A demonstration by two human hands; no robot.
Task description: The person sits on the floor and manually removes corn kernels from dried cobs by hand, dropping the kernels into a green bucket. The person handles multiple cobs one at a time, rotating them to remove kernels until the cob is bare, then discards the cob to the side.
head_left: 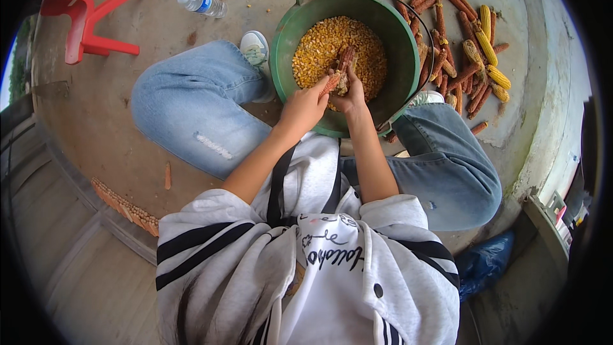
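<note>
Over a green bucket point(279, 57) partly filled with loose yellow corn kernels point(325, 35), both my hands are closed and close together. My left hand point(302, 112) grips a bare reddish corncob point(331, 83). In my right hand point(353, 97) is a mostly stripped ear of corn point(347, 59), dark red at its far end. The two cobs meet or overlap between my hands, and my fingers hide part of both. The bucket stands between my bent legs, its thin handle folded over to the right side.
Right of the bucket lies a pile of stripped red cobs point(440, 57) with several yellow ears point(486, 48). A water bottle point(202, 4) lies at the far left, near a red plastic stool point(80, 25). A row of cobs point(124, 206) sits at the left; a blue bag point(485, 265) is behind my right knee.
</note>
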